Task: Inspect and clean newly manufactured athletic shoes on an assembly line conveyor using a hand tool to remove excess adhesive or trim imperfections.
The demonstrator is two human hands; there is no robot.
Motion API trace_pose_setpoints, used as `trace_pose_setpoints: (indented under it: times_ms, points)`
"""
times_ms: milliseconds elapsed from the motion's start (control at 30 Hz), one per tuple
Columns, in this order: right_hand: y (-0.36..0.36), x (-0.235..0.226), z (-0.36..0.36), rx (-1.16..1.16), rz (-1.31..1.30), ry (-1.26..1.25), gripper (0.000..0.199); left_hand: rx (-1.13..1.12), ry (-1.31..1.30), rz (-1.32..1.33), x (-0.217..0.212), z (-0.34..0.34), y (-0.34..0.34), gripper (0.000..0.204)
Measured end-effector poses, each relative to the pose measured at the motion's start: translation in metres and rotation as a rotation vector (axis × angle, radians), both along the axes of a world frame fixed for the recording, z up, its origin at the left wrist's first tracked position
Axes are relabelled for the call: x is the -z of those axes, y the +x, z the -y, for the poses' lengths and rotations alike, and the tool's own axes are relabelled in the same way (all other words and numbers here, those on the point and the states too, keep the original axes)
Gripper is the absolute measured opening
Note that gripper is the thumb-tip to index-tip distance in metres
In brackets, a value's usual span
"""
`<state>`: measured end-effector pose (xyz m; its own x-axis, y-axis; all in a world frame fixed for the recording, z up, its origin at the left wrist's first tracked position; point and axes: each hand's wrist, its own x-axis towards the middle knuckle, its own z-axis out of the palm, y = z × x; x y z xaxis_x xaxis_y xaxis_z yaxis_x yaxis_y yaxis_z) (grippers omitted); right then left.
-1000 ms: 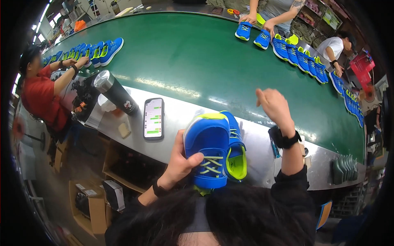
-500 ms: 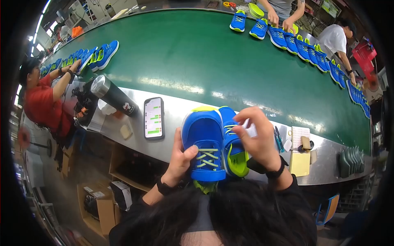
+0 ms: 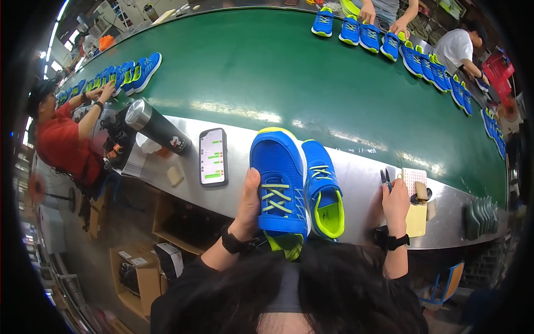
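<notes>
My left hand (image 3: 247, 206) is closed on the side of a blue sneaker (image 3: 278, 161), toe pointing away from me, with pale yellow-green crossed laces and a lime edge. Beside it, touching on the right, a second blue sneaker (image 3: 320, 167) shows its lime lining and open collar. To the right, my right hand (image 3: 396, 203) reaches down at the metal worktop, its fingers closed round a pair of small dark-bladed snips (image 3: 385, 176) with the points facing away. The handles are mostly hidden by the fingers.
A phone (image 3: 213, 157) and a black tumbler (image 3: 158, 127) lie left on the metal ledge (image 3: 356, 172). Right are a yellow notepad (image 3: 416, 221) and grey-green shoe-shaped pieces (image 3: 479, 217). Beyond the green belt (image 3: 233, 67), co-workers handle rows of blue sneakers (image 3: 411, 58).
My right hand has left the sneakers and moved right to the snips, closing on them. My left hand still holds its sneaker. A co-worker's sneakers across the belt have shifted.
</notes>
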<state>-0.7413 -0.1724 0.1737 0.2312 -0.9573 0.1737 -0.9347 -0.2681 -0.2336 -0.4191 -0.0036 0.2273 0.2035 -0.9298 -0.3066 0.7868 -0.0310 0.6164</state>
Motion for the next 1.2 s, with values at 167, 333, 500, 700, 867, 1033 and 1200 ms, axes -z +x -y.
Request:
trace_pose_setpoints:
  times_ms: [167, 333, 500, 700, 867, 1033, 1200]
  points:
    - [0.026, -0.011, -0.003, -0.093, 0.342, 0.112, 0.023, -0.04, 0.006, 0.175, 0.004, 0.003, -0.006, 0.079]
    - [0.116, -0.09, -0.045, -0.416, 1.085, 0.466, 0.027, -0.036, -0.025, 0.25, 0.004, 0.0, -0.011, 0.08]
    - [0.152, -0.12, -0.059, -0.659, 0.947, 0.166, 0.017, 0.043, -0.058, 0.031, -0.015, -0.005, -0.013, 0.075]
    - [0.156, -0.123, -0.059, -0.732, 0.812, 0.152, 0.021, 0.062, -0.105, 0.07, -0.014, -0.007, -0.015, 0.077]
    - [0.16, -0.125, -0.059, -0.775, 0.762, 0.086, 0.02, 0.055, -0.1, 0.091, -0.007, -0.007, -0.016, 0.078]
    - [0.16, -0.123, -0.058, -0.762, 0.752, 0.045, 0.017, 0.058, -0.099, 0.11, -0.011, -0.006, -0.018, 0.078]
    - [0.158, -0.122, -0.055, -0.753, 0.753, 0.036, 0.016, 0.06, -0.089, 0.118, -0.01, -0.005, -0.02, 0.078]
